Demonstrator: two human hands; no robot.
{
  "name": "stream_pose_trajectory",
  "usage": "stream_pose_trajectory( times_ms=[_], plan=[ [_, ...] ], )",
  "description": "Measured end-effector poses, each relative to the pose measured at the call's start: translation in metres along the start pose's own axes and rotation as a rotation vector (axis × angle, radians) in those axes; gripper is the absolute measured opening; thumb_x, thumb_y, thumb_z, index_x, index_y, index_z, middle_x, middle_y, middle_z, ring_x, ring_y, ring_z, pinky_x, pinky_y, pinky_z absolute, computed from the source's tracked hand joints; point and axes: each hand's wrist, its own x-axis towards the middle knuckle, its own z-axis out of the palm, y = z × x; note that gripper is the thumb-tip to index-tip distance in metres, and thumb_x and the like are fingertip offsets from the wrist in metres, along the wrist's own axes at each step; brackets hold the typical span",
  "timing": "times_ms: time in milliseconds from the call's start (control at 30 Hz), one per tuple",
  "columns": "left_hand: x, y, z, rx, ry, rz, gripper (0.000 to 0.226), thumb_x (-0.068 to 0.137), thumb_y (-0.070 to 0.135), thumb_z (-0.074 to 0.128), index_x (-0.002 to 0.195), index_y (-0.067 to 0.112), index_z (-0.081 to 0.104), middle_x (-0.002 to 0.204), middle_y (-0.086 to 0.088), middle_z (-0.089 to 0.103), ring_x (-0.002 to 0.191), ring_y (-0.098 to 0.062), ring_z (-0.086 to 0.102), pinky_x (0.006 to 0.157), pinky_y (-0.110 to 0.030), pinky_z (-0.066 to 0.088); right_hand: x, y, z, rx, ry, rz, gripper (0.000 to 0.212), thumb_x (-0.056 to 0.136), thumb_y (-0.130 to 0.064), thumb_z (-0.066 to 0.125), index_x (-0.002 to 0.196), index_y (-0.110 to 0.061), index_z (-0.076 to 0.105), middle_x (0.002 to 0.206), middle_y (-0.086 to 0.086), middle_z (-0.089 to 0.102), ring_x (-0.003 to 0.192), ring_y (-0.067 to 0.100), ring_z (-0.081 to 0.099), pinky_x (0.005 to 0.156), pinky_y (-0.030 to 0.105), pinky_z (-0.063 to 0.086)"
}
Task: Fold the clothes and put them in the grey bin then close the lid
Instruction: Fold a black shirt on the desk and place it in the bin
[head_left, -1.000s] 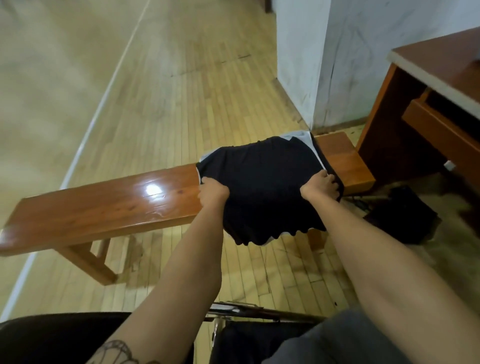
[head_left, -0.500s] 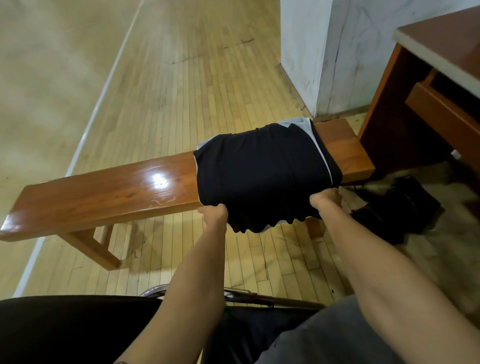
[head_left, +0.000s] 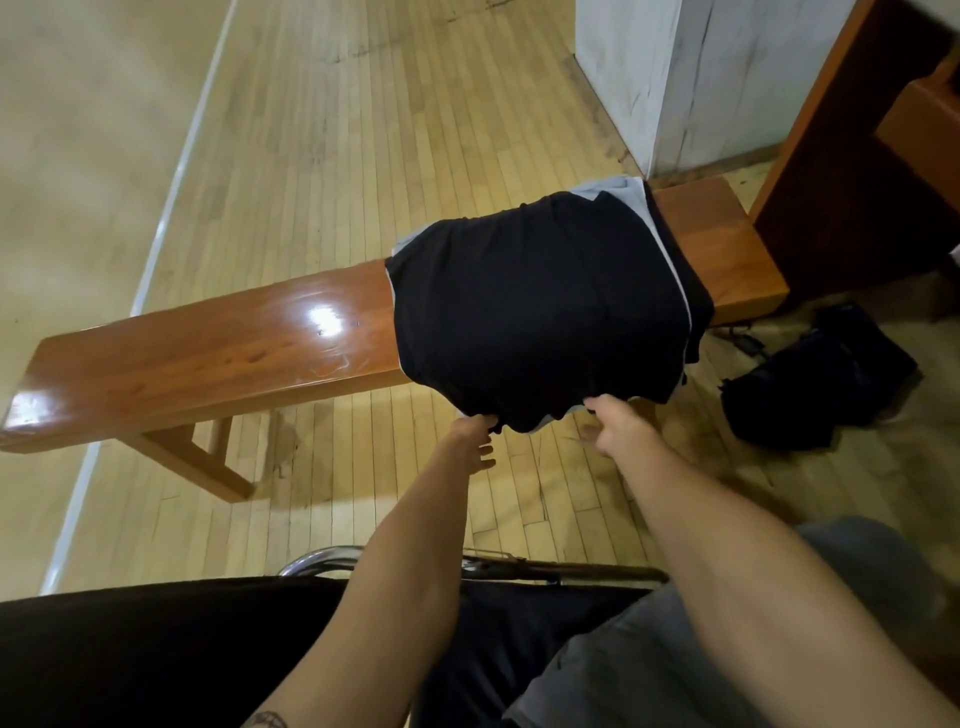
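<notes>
We are pinching the hem of the black garment (head_left: 540, 306) with left grip (head_left: 475, 434) and right grip (head_left: 615, 423), both clamped on cloth; the rest is lying on the desk (head_left: 208, 348) beyond them. Tugging unevenly, we are risking dragging it onto the floor (head_left: 363, 156) below.

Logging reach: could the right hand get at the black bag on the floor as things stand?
Probably yes: the right hand holds the black garment, but only bare floor lies between it and the black bag.
</notes>
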Motion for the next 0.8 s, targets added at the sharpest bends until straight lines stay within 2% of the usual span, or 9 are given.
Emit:
stream_pose_trajectory(
  times_ms=[67, 167, 267, 367, 467, 567, 667, 800],
  plan=[
    [0.004, -0.007, 0.003, -0.056, -0.043, -0.038, 0.039, 0.100, 0.024, 0.065, 0.134, 0.007, 0.055, 0.138, -0.012, 0.056, 0.124, -0.033, 0.055, 0.098, -0.049, 0.050, -0.021, 0.002, 0.011, 0.087, -0.034, 0.001, 0.024, 0.101, -0.015, 0.060, 0.125, -0.016, 0.060, 0.124, 0.006, 0.062, 0.118, 0.029, 0.060, 0.103, 0.052, 0.051],
    [0.007, -0.017, 0.010, -0.162, -0.102, -0.067, 0.037, 0.102, 0.027, 0.063, 0.134, 0.008, 0.059, 0.133, -0.013, 0.062, 0.117, -0.031, 0.062, 0.094, -0.046, 0.051, -0.024, 0.006, 0.010, 0.146, -0.045, 0.019, 0.008, 0.103, -0.016, 0.059, 0.110, -0.016, 0.063, 0.118, 0.005, 0.068, 0.115, 0.025, 0.063, 0.107, 0.051, 0.049],
    [0.007, -0.023, 0.023, -0.328, -0.133, -0.092, 0.055, 0.101, 0.027, 0.064, 0.147, 0.005, 0.045, 0.132, -0.016, 0.063, 0.120, -0.033, 0.062, 0.089, -0.046, 0.055, -0.024, 0.006, 0.008, 0.107, -0.010, -0.011, 0.023, 0.101, -0.020, 0.062, 0.124, -0.015, 0.063, 0.123, 0.006, 0.066, 0.116, 0.025, 0.061, 0.100, 0.047, 0.054],
    [-0.001, -0.024, 0.042, -0.557, -0.140, -0.096, 0.072, 0.098, 0.034, 0.069, 0.154, 0.012, 0.030, 0.138, -0.022, 0.055, 0.130, -0.037, 0.054, 0.098, -0.050, 0.052, -0.024, 0.003, 0.010, 0.137, -0.021, -0.019, 0.034, 0.099, -0.024, 0.066, 0.133, -0.019, 0.061, 0.135, 0.004, 0.059, 0.127, 0.028, 0.054, 0.103, 0.049, 0.052],
    [-0.006, -0.028, 0.062, -0.678, -0.145, -0.027, 0.060, 0.102, 0.035, 0.062, 0.149, 0.006, 0.040, 0.133, -0.016, 0.062, 0.129, -0.029, 0.058, 0.110, -0.049, 0.046, -0.025, 0.001, 0.015, 0.292, -0.098, -0.052, 0.035, 0.105, -0.021, 0.054, 0.139, -0.016, 0.056, 0.140, 0.005, 0.059, 0.136, 0.029, 0.049, 0.112, 0.051, 0.044],
    [-0.009, -0.029, 0.074, -0.748, -0.092, 0.034, 0.045, 0.105, 0.032, 0.058, 0.143, 0.010, 0.051, 0.124, -0.005, 0.069, 0.118, -0.023, 0.066, 0.106, -0.047, 0.050, -0.023, 0.002, 0.018, 0.399, -0.102, -0.069, 0.036, 0.107, -0.018, 0.047, 0.142, -0.008, 0.051, 0.130, 0.009, 0.067, 0.133, 0.030, 0.055, 0.106, 0.048, 0.045],
    [-0.009, -0.023, 0.077, -0.758, -0.061, -0.004, 0.037, 0.105, 0.028, 0.058, 0.138, 0.010, 0.054, 0.121, -0.006, 0.069, 0.111, -0.025, 0.068, 0.102, -0.046, 0.053, -0.024, 0.008, 0.019, 0.315, -0.096, -0.032, 0.037, 0.106, -0.020, 0.051, 0.140, -0.007, 0.053, 0.131, 0.010, 0.065, 0.128, 0.031, 0.058, 0.101, 0.045, 0.047],
    [-0.006, -0.017, 0.070, -0.707, -0.033, -0.072, 0.034, 0.104, 0.018, 0.057, 0.136, 0.008, 0.051, 0.135, -0.014, 0.057, 0.126, -0.031, 0.058, 0.102, -0.045, 0.051, -0.022, 0.020, 0.014, 0.208, -0.038, -0.013, 0.035, 0.100, -0.015, 0.059, 0.134, -0.009, 0.056, 0.132, 0.014, 0.057, 0.119, 0.031, 0.059, 0.096, 0.044, 0.053]
  ],
)
